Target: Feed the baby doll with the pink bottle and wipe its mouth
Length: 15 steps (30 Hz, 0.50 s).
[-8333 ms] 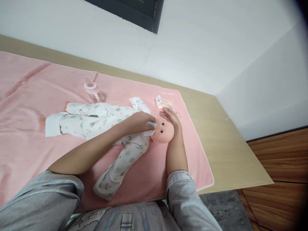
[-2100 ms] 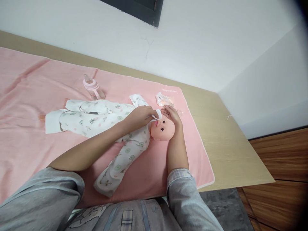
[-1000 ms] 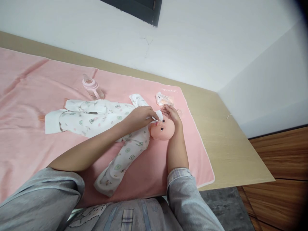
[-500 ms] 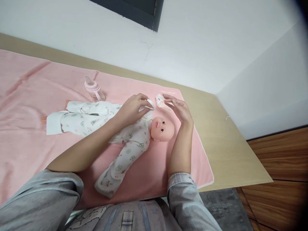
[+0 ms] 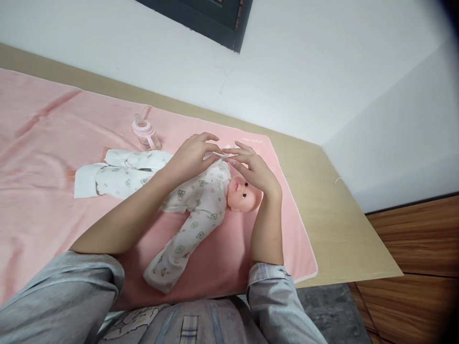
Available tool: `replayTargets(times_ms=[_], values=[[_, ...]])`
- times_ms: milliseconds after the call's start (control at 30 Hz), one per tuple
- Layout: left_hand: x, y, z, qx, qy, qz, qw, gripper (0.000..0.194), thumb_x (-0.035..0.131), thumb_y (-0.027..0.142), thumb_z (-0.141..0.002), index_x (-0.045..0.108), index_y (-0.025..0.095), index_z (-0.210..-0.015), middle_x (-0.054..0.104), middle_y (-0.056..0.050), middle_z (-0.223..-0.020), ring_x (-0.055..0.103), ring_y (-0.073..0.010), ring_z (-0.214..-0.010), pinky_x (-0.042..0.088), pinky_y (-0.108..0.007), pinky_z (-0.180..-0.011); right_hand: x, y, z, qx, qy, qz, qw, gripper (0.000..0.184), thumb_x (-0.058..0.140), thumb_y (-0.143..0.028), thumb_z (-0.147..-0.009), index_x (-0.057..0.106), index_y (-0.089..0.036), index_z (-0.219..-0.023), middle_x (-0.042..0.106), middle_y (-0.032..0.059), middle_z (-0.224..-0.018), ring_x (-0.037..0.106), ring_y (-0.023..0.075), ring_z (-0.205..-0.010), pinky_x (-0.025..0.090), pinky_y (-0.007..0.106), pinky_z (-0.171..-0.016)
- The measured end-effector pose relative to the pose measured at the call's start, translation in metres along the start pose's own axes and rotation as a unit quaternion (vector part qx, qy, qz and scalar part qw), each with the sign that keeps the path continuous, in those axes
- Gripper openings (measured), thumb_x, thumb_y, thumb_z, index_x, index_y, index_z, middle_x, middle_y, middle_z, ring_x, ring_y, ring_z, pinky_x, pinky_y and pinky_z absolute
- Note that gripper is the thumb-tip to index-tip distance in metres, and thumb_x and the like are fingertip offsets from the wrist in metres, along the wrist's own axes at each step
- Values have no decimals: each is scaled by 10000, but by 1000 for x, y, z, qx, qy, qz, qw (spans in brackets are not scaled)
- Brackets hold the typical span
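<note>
White wipe (image 5: 215, 155) moved off the doll's face since the earlier frames; both hands are now brought together over the far side of the doll's upper body. The wipe is pinched between thumb and fingers of the left hand (image 5: 191, 155). The right hand (image 5: 256, 169) is held with fingers spread and partly bent, fingertips at the wipe's right end; whether it is gripped there cannot be told. The doll (image 5: 204, 191) is laid face up on the pink blanket (image 5: 287, 229), head at right, legs at left, near sleeve stretched toward the near edge. Doll's head partly covered by the right hand, eyes and mouth visible. Doll is dressed in a white printed outfit; its middle is crossed by the left forearm. Pink-topped bottle (image 5: 146, 135) with handle is placed on the blanket, just beyond the doll's legs. Blanket is spread on a light wooden table (image 5: 337, 229), bare wood seen at far and right sides. Wall (image 5: 279, 71) seen beyond, wood-grain panels (image 5: 416, 239) at right.
</note>
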<state>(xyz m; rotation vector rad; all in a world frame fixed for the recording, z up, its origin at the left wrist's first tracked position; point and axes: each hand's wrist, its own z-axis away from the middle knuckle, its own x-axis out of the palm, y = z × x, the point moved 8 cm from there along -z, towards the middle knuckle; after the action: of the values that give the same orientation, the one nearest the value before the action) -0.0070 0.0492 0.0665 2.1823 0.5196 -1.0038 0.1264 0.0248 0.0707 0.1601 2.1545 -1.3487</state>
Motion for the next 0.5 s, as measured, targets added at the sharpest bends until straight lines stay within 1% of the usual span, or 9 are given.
replayTargets(times_ms=[100,133,200,267,367,500], values=[[-6,-3,0,-14,14,-10,1000,279,486,327,-926,707,217,-1055,559,-67,-1299,504,-282,-1207,385,-452,-1054,-12,10,-2,5,55,67,996,245,556,-430,-910,746,-276,-895,705,-1,-1054,503,236,-1267,318,454,-1138],[-10,-5,0,-21,21,-15,999,281,496,333,-919,692,226,-1090,557,-66,-1301,497,-281,-1218,379,-452,-1061,-19,16,-1,9,82,84,993,256,548,-417,-914,746,-257,-890,713,11,-1031,559,225,-1188,368,428,-1093],[-19,-10,0,-31,39,-22,999,305,511,343,-907,656,245,-1157,558,-59,-1299,485,-279,-1234,371,-454,-1072,-39,33,3,36,146,103,983,255,550,-385,-903,742,-220,-871,721,32,-992,623,208,-1044,440,385,-986],[-30,-16,1,-36,59,-21,997,307,524,347,-901,643,263,-1171,579,-42,-1271,494,-270,-1226,372,-448,-1077,-59,56,11,83,203,109,969,233,573,-356,-868,738,-192,-858,724,49,-956,644,199,-936,472,358,-884],[-52,-28,3,-49,99,-17,994,258,556,321,-899,661,259,-1126,619,-27,-1206,535,-237,-1178,404,-412,-1059,-85,92,25,152,257,118,947,200,604,-299,-801,736,-164,-866,720,61,-889,633,183,-810,474,333,-780],[-83,-47,11,-78,175,-28,981,226,584,252,-909,678,200,-1108,643,-26,-1155,558,-204,-1139,434,-381,-1034,-106,121,41,181,319,135,921,232,609,-259,-750,728,-156,-920,705,60,-874,591,163,-755,460,328,-770]])
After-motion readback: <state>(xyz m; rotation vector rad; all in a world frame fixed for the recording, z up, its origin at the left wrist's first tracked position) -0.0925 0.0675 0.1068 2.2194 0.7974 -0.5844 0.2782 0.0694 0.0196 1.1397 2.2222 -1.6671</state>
